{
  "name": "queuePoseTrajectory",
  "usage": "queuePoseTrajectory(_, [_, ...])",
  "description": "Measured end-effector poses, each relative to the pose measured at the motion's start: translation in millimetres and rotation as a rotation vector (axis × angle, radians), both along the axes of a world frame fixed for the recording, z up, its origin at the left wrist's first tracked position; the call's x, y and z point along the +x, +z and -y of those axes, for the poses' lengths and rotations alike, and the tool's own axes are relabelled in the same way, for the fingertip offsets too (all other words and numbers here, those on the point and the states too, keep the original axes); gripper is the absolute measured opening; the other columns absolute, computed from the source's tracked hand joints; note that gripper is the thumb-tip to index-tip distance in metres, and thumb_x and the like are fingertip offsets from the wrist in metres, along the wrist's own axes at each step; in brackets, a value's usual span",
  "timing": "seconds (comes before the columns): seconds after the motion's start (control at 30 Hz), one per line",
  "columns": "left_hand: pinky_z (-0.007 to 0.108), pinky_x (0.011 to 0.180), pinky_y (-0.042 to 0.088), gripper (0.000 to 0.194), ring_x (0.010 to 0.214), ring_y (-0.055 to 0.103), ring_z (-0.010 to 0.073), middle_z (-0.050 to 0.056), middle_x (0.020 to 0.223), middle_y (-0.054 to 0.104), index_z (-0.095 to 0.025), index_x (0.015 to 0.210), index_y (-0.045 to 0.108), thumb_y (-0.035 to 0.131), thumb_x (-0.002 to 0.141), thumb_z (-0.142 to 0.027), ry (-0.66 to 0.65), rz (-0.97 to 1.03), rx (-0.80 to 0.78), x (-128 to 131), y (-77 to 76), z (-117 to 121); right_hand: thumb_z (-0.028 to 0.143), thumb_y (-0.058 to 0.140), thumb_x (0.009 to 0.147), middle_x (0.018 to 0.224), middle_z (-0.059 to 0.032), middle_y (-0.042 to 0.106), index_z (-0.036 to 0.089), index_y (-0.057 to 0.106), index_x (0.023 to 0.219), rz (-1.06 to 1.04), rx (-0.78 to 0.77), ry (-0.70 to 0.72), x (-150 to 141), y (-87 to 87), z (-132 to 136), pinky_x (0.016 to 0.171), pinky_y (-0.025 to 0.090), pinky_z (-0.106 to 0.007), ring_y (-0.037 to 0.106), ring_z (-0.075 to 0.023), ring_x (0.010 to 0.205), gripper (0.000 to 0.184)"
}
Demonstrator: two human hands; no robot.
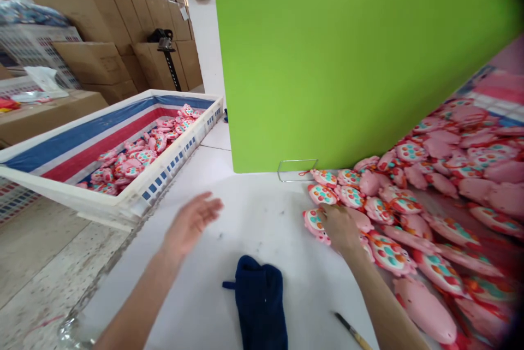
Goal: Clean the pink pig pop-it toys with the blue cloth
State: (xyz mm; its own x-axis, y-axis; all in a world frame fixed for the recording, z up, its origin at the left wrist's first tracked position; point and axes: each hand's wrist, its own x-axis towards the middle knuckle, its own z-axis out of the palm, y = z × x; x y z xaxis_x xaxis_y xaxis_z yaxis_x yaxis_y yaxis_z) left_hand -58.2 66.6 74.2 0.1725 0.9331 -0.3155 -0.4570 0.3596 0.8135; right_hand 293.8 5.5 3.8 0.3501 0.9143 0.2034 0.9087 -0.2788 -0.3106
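My left hand (195, 221) hovers over the white tabletop (254, 213), fingers loosely apart and holding nothing. At the near edge of a heap of toys, my right hand (339, 225) has its fingers bent down onto a pink animal-shaped toy (313, 221) with coloured dots on a white face. The hand covers part of this toy and hides the fingertips' exact hold. Similar pink toys (391, 253) are heaped along the right. Between my forearms lies a dark blue cloth piece (261, 301), and a thin tool with a dark tip (352, 330) rests beside my right forearm.
A white crate (135, 205) with striped lining holds more pink toys (135, 159) at the left. Behind the table stands a green panel (327, 66), with a wire stand (297, 170) at its foot. Cardboard boxes (98, 11) are stacked at the back left.
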Motion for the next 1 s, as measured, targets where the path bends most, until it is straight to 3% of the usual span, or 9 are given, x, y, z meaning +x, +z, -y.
queuePoseTrajectory(0.07, [0.029,0.068,0.051,0.031,0.077,0.067,0.0218,0.012,0.081,0.07,-0.011,0.096,0.058,0.068,0.069,-0.023,-0.181,-0.027,-0.076,29.8,-27.8,28.3,0.016,0.045,0.08,0.067,-0.0145,0.065,0.017,0.064,0.066,0.022,-0.01,0.063,-2.2,2.8,-5.8,0.064,0.044,-0.038,0.062,-0.0288,0.07,0.023])
queuePoseTrajectory(0.17, [0.029,0.068,0.049,0.039,0.082,0.065,0.0215,0.012,0.087,0.068,-0.011,0.097,0.059,0.071,0.069,-0.037,-0.338,-0.057,-0.144,65.9,-57.5,58.2,0.016,0.044,0.083,0.079,-0.0117,0.067,0.019,0.064,0.074,0.014,0.023,0.22,-21.8,14.9,6.1,0.071,0.046,-0.037,0.062,-0.0258,0.078,0.022])
queuePoseTrajectory(0.27, [0.028,0.069,0.048,0.051,0.089,0.063,0.0199,0.012,0.098,0.064,-0.014,0.107,0.057,0.069,0.07,-0.047,-0.432,-0.058,-0.119,89.8,-66.6,68.7,0.017,0.042,0.087,0.092,-0.0071,0.067,0.024,0.065,0.086,-0.051,0.068,0.423,-59.9,27.0,31.7,0.08,0.045,-0.034,0.06,-0.0218,0.089,0.024])
queuePoseTrajectory(0.37, [0.03,0.063,0.048,0.063,0.072,0.064,0.0185,0.007,0.083,0.064,-0.015,0.111,0.054,0.071,0.065,-0.054,-0.559,0.019,-0.123,105.8,-69.7,70.1,0.02,0.041,0.09,0.086,-0.0046,0.066,0.025,0.065,0.083,-0.251,0.159,0.524,-97.4,23.2,55.0,0.075,0.049,-0.031,0.061,-0.0193,0.082,0.025])
queuePoseTrajectory(0.5, [0.028,0.059,0.047,0.062,0.064,0.063,0.0165,0.004,0.075,0.062,-0.014,0.104,0.051,0.075,0.06,-0.05,-0.456,-0.036,-0.191,112.2,-80.4,71.2,0.024,0.04,0.092,0.098,-0.009,0.065,0.021,0.061,0.099,-0.356,0.289,0.31,-107.7,-5.5,78.1,0.078,0.05,-0.034,0.062,-0.0206,0.09,0.022])
queuePoseTrajectory(0.67, [0.028,0.063,0.048,0.051,0.068,0.063,0.0152,0.005,0.082,0.06,-0.015,0.105,0.048,0.07,0.069,-0.043,-0.349,-0.153,-0.172,107.9,-87.6,69.7,0.041,0.043,0.087,0.119,-0.0187,0.055,0.014,0.06,0.109,-0.254,0.301,-0.039,-65.4,-25.3,90.1,0.092,0.042,-0.049,0.047,-0.0334,0.116,0.038])
queuePoseTrajectory(0.8, [0.029,0.066,0.047,0.048,0.076,0.063,0.0174,0.007,0.086,0.061,-0.013,0.105,0.052,0.069,0.069,-0.04,-0.403,-0.199,-0.123,120.3,-86.4,75.1,0.045,0.048,0.082,0.113,-0.0142,0.059,0.018,0.057,0.115,-0.411,0.112,0.004,-51.0,-25.1,76.2,0.093,0.038,-0.053,0.051,-0.0339,0.11,0.044])
queuePoseTrajectory(0.9, [0.028,0.068,0.045,0.041,0.079,0.061,0.0179,0.007,0.086,0.064,-0.013,0.102,0.059,0.068,0.071,-0.037,-0.476,-0.202,-0.042,132.0,-85.0,82.0,0.044,0.053,0.078,0.108,-0.0104,0.062,0.022,0.06,0.109,-0.507,0.082,0.038,-58.7,-29.3,68.0,0.093,0.04,-0.049,0.055,-0.0309,0.105,0.038])
queuePoseTrajectory(1.0, [0.027,0.073,0.044,0.034,0.082,0.06,0.0179,0.005,0.087,0.065,-0.014,0.099,0.063,0.067,0.071,-0.032,-0.517,-0.176,0.026,135.6,-84.1,85.6,0.048,0.054,0.077,0.109,-0.014,0.063,0.016,0.057,0.115,-0.633,0.061,-0.017,-69.6,-35.8,73.2,0.085,0.047,-0.046,0.059,-0.03,0.1,0.05])
